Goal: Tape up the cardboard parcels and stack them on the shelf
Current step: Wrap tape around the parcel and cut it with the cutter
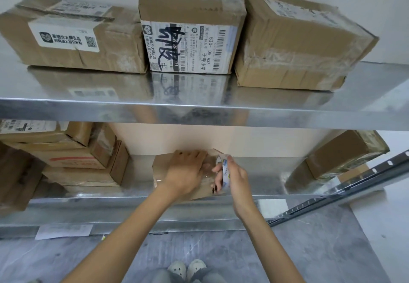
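A small cardboard parcel (162,169) lies on the lower metal shelf (141,196), near its front edge. My left hand (187,172) lies flat on the parcel's top with the fingers spread, pressing it down. My right hand (232,176) grips a roll of clear tape (224,169) just right of the left hand, over the parcel's right end. A clear strip runs from the roll onto the parcel. Much of the parcel is hidden under my hands.
Three taped parcels (73,37) (190,32) (296,41) stand in a row on the upper shelf (199,110). A stack of parcels (73,156) fills the lower shelf's left; one parcel (345,154) sits at its right. A slotted metal rail (354,185) slants at the right.
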The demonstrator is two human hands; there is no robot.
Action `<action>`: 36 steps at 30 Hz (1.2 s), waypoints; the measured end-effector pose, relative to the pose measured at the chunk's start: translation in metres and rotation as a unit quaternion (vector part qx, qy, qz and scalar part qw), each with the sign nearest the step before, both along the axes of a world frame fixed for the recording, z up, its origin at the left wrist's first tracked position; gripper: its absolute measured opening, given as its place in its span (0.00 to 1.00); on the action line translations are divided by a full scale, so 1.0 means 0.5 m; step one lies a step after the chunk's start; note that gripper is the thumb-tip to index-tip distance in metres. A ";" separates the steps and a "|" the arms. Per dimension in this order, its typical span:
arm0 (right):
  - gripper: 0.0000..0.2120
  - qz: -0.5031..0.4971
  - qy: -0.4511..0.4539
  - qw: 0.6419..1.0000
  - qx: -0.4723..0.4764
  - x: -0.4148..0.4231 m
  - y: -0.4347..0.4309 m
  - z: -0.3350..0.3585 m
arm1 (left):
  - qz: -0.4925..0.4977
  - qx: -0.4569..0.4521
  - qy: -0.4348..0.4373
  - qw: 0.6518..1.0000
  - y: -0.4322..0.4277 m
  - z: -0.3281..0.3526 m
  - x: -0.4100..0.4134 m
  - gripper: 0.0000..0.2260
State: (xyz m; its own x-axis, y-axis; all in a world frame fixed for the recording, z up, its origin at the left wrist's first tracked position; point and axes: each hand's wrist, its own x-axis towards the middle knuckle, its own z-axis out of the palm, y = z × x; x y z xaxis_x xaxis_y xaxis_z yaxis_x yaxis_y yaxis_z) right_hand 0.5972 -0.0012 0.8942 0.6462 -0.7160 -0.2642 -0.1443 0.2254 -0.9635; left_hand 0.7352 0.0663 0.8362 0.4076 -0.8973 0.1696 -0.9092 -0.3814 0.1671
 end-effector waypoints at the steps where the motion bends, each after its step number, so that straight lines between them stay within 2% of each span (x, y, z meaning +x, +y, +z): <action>1: 0.24 -0.004 -0.002 1.000 0.011 0.005 0.001 0.001 | 0.004 -0.024 -0.034 0.999 -0.002 -0.010 0.002 0.19; 3: 0.23 -0.003 0.012 1.000 0.012 0.009 0.006 -0.001 | 0.020 -0.059 -0.077 0.995 -0.006 -0.019 0.006 0.16; 6: 0.22 -0.007 0.040 0.999 0.027 0.000 0.016 -0.015 | 0.042 -0.061 -0.117 0.990 -0.014 -0.014 0.014 0.16; 11: 0.23 0.009 0.076 0.995 0.060 -0.018 0.018 -0.031 | 0.048 -0.031 -0.105 0.993 -0.021 -0.008 0.026 0.16; 23: 0.26 0.028 0.154 0.986 0.058 -0.029 0.009 -0.057 | 0.030 -0.029 -0.089 0.995 -0.031 -0.004 0.047 0.18; 36: 0.28 0.039 0.179 0.979 0.094 -0.029 0.002 -0.078 | 0.016 -0.016 -0.083 0.996 -0.041 0.004 0.061 0.15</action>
